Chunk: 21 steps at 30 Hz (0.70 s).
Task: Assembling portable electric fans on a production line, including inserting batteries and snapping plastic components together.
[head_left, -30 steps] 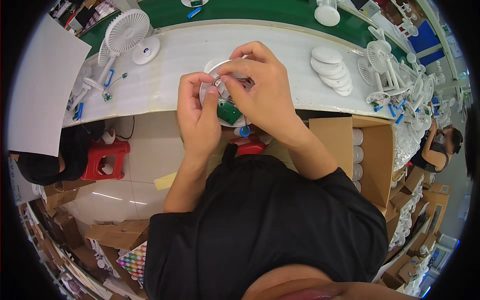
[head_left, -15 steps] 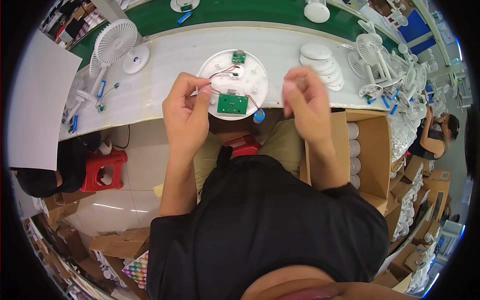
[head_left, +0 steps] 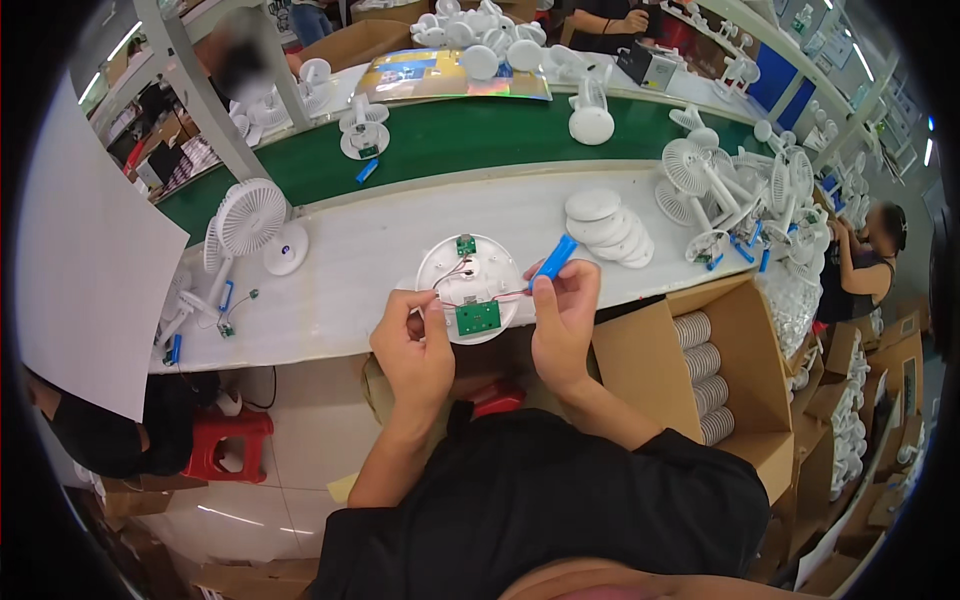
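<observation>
A round white fan base (head_left: 508, 270) lies open side up at the table's front edge. It carries a larger green circuit board (head_left: 478, 318) near me and a small green board (head_left: 466, 245) at its far side, with thin wires between. At the base's left rim, my left hand (head_left: 415, 348) is closed in a pinch on a thin wire. My right hand (head_left: 566, 325) grips a blue cylindrical battery (head_left: 555, 258) just right of the base, tilted with its far end up. A reddish wire runs from the battery to the larger board.
White round discs (head_left: 608, 225) are stacked behind my right hand. Several white fans (head_left: 715, 185) crowd the table's right; another fan (head_left: 250, 220) stands left. An open cardboard box (head_left: 745, 350) with stacked discs is at my right. A green conveyor belt (head_left: 440, 140) runs behind.
My right hand, empty before, has taken hold of the battery that hung at the base's near edge and lifted it to the right. My left hand stays at the left rim. The view tilted up.
</observation>
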{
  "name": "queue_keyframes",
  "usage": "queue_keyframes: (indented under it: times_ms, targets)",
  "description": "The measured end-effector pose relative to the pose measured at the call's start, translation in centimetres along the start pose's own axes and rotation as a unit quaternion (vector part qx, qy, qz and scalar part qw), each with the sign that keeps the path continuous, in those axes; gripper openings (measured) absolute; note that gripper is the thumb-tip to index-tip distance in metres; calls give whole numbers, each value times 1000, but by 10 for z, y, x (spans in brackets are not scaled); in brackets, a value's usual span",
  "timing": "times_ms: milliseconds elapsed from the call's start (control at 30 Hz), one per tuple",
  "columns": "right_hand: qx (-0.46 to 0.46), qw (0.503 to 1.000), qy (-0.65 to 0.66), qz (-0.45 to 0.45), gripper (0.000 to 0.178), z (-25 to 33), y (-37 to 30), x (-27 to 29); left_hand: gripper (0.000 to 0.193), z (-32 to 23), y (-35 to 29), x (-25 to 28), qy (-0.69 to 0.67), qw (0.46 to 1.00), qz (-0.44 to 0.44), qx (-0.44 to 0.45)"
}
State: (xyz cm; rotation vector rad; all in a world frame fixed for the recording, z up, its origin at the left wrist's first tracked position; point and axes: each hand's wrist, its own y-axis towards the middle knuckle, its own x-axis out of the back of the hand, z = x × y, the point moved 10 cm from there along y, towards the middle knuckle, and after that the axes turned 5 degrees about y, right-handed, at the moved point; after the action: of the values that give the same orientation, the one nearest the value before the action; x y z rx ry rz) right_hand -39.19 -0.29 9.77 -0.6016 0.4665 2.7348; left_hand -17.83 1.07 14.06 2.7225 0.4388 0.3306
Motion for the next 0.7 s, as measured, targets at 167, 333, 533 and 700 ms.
queue_keyframes:
  times_ms: [167, 333, 533, 700]
  targets:
    - [46, 991, 35, 122, 33, 38, 1, -43, 6, 0, 6, -4, -36, 999, 4, 0]
    - [-62, 963, -146, 217, 25, 24, 18, -59, 7, 7, 11, 1, -54, 999, -1, 8]
    - [131, 922, -272, 241, 15, 45, 17, -75, 5, -6, 11, 8, -44, 999, -12, -15]
    - [111, 941, -249, 202, 18, 28, 16, -65, 5, 2, 11, 8, -52, 999, -11, 12]
